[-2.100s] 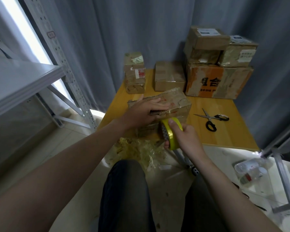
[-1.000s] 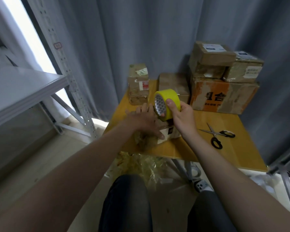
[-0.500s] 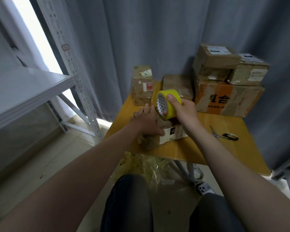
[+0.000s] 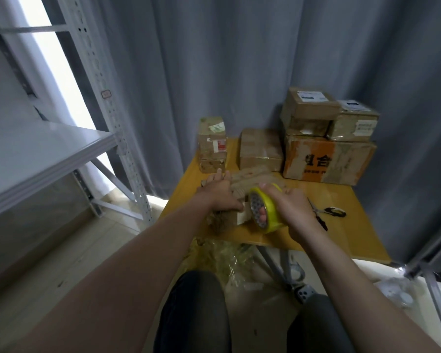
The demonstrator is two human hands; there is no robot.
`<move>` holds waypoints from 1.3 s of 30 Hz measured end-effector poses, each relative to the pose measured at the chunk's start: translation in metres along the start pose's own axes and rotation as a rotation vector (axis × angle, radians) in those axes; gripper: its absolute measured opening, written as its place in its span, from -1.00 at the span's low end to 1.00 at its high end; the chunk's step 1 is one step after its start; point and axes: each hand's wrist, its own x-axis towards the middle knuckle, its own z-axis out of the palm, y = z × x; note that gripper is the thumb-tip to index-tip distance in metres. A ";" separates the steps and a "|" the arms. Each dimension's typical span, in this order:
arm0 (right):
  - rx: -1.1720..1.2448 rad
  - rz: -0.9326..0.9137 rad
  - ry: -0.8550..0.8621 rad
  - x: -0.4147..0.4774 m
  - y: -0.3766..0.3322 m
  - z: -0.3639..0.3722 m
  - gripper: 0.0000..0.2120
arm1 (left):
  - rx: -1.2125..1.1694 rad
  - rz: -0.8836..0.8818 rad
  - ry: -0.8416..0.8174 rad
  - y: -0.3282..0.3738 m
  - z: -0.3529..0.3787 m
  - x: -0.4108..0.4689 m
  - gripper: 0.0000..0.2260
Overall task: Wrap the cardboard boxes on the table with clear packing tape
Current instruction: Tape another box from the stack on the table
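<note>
Fingers (image 4: 262,214) of the right hand (image 4: 294,207) curl through the core of the yellow roll of packing tape (image 4: 271,212), gripping it at the near right corner of the flat brown cardboard box (image 4: 252,178). The left hand (image 4: 218,197) presses on that box, fingers straight. The box lies on the yellow wooden bench (image 4: 341,235), with black-handled scissors (image 4: 335,212) to its right.

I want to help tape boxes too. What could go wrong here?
The box sits near the front edge of the table, so a hard pull on the tape roll in the right hand might drag it off. The scissors lie just beside that hand and could get bumped. The left hand pressing the box might get taped over.
</note>
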 end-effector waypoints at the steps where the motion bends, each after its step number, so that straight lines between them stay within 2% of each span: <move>1: -0.014 0.014 -0.003 -0.005 0.006 0.000 -0.66 | -0.006 0.000 -0.003 0.000 -0.001 -0.001 0.19; 5: 0.004 0.075 0.011 -0.021 0.025 0.008 -0.63 | -0.018 0.013 0.006 -0.001 -0.001 -0.007 0.18; 13: -0.049 0.115 0.084 -0.014 0.037 0.022 -0.76 | -0.042 0.042 0.014 -0.003 0.002 -0.003 0.17; 16: -0.269 0.075 0.149 0.000 0.044 0.021 -0.61 | -0.046 0.060 0.026 -0.004 0.003 -0.003 0.18; 18: -0.514 -0.107 0.187 0.010 0.046 0.016 -0.49 | -0.047 0.069 0.020 -0.004 0.003 -0.003 0.20; 19: -0.631 -0.234 0.163 0.015 0.043 0.013 -0.46 | -0.045 0.071 0.022 -0.005 0.003 -0.003 0.21; 21: -0.790 -0.407 -0.013 0.023 0.028 0.013 -0.40 | -0.035 0.081 0.021 -0.006 0.005 -0.002 0.23; 23: -0.957 -0.358 -0.259 0.037 0.015 0.018 -0.36 | -0.018 0.099 0.023 -0.008 0.008 0.000 0.21; 25: -1.142 -0.223 -0.396 0.054 0.010 0.027 -0.29 | 0.003 0.115 0.036 -0.009 0.011 0.000 0.13; 27: -1.264 -0.171 -0.415 0.069 0.009 0.038 -0.23 | 0.015 0.126 0.051 -0.011 0.015 0.003 0.07; 29: -1.329 -0.175 -0.419 0.083 0.006 0.046 -0.21 | 0.022 0.132 0.062 -0.014 0.018 0.008 0.14; 32: -1.323 -0.215 -0.446 0.101 0.001 0.053 -0.26 | 0.086 0.180 0.137 -0.019 0.027 0.020 0.27; 39: -1.268 -0.230 -0.444 0.113 0.002 0.054 -0.35 | 0.077 0.143 0.068 -0.020 0.028 0.028 0.20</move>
